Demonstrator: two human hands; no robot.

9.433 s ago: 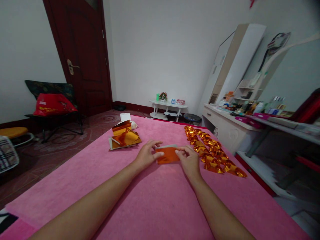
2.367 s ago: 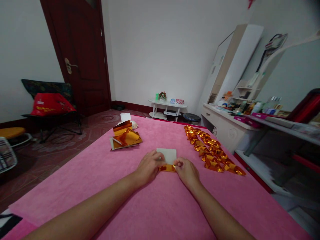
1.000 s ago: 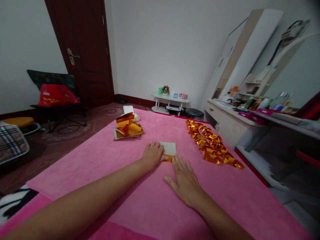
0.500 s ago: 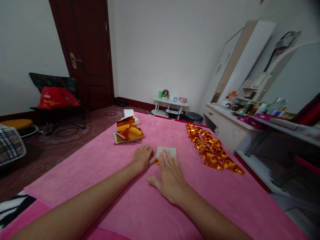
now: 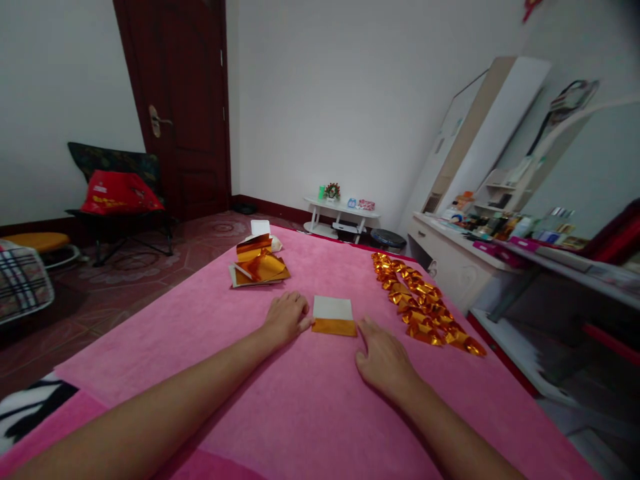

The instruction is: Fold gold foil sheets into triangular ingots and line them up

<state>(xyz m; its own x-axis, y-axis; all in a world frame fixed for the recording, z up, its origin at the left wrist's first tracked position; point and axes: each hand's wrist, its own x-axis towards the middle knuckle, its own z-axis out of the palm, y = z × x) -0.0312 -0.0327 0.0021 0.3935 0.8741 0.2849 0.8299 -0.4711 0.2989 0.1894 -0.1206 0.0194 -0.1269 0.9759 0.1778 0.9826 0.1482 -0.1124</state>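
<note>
A sheet of joss paper [image 5: 333,309] lies flat on the pink cover, pale side up, its near edge folded over into a gold strip. My left hand [image 5: 286,317] rests palm down on the cover, fingers loosely bent and apart, the thumb at the left end of the fold. At the fold's right end is my right hand [image 5: 385,353], its index finger stretched out by the corner and its thumb spread away. Neither hand grips the sheet. Beyond my left hand sits a loose stack of gold foil paper [image 5: 263,267].
Rows of folded shiny gold pieces [image 5: 425,300] lie along the right side of the pink-covered surface [image 5: 240,373]. A dressing table [image 5: 450,247] with bottles stands to the right. A low white shelf [image 5: 340,206] is by the far wall, and a chair with a red bag [image 5: 120,193] is at left.
My right hand has slid off the sheet to the right, uncovering the gold fold. My left hand has stayed by the left end of the fold. The view has shifted slightly.
</note>
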